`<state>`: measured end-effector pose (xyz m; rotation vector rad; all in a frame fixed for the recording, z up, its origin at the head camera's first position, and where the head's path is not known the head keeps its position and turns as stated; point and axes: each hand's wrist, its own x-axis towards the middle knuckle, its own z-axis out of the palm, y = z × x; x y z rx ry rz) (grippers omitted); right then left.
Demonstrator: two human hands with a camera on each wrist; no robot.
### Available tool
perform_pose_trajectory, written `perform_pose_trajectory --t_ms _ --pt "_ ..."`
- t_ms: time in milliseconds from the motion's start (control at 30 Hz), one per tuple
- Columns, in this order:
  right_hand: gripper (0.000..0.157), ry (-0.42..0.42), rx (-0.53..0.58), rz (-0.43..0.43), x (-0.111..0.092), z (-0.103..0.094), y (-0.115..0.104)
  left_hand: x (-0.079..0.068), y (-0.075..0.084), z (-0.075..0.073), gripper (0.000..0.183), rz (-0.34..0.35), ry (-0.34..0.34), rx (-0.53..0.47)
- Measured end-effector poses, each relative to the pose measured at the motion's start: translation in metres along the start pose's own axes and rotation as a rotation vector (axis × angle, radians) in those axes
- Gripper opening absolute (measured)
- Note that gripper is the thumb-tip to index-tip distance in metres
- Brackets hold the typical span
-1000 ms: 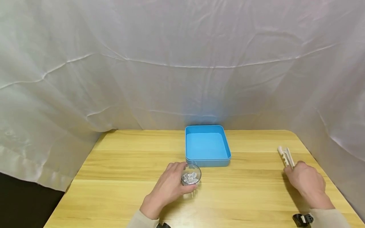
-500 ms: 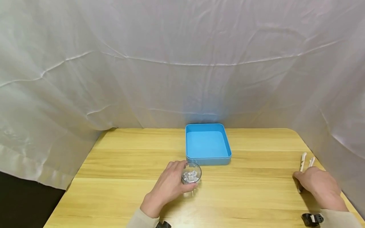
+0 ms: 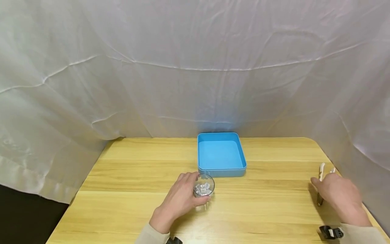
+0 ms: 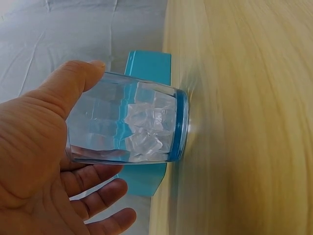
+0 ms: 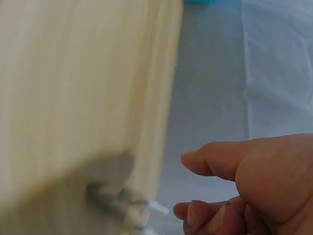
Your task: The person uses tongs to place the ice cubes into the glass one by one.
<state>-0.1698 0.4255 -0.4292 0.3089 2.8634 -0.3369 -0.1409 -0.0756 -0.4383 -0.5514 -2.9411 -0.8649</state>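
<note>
My left hand [image 3: 179, 200] holds a clear drinking glass [image 4: 95, 129] standing upright on the table, with thumb and fingers on either side near its rim. Several transparent ice-like cubes [image 4: 146, 122] lie in the bottom of the glass. At the far right, my right hand [image 3: 342, 196] is over a pair of tongs [image 3: 321, 171] with white ends and a metallic near end. In the right wrist view the tongs [image 5: 105, 198] are blurred on the table, apart from the thumb and loosely curled fingers.
A shallow blue square tray [image 3: 222, 173] stands at the back middle of the wooden table [image 3: 137, 176], just behind the glass. Pale grey cloth [image 3: 182, 101] hangs along the back and both sides.
My right hand has carried the tongs to the right and turned them, then let go and shifted slightly off them. The left hand and glass have stayed in place.
</note>
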Motion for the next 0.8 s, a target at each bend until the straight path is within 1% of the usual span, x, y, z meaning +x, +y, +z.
perform_pose_trajectory --t_ms 200,367,467,600,700,800 --pt "0.061 0.062 0.013 -0.066 -0.009 -0.005 -0.029 0.0 0.0 0.002 0.08 0.008 -0.001 -0.007" --pt "0.059 0.141 0.028 -0.136 -0.013 -0.001 -0.053 0.001 0.003 0.006 0.08 0.023 -0.003 -0.026" --pt "0.051 0.206 0.056 -0.184 -0.014 0.008 -0.068 0.003 0.007 0.008 0.081 0.04 -0.008 -0.034" --pt "0.04 0.286 0.086 -0.272 -0.018 0.026 -0.095 0.005 0.011 0.012 0.088 0.04 -0.02 -0.039" --pt "0.044 0.335 0.096 -0.337 -0.022 0.038 -0.114 0.005 0.011 0.011 0.101 0.011 -0.035 -0.059" --pt "0.051 0.395 0.104 -0.411 -0.025 0.046 -0.128 0.001 0.004 0.004 0.111 -0.012 -0.049 -0.063"
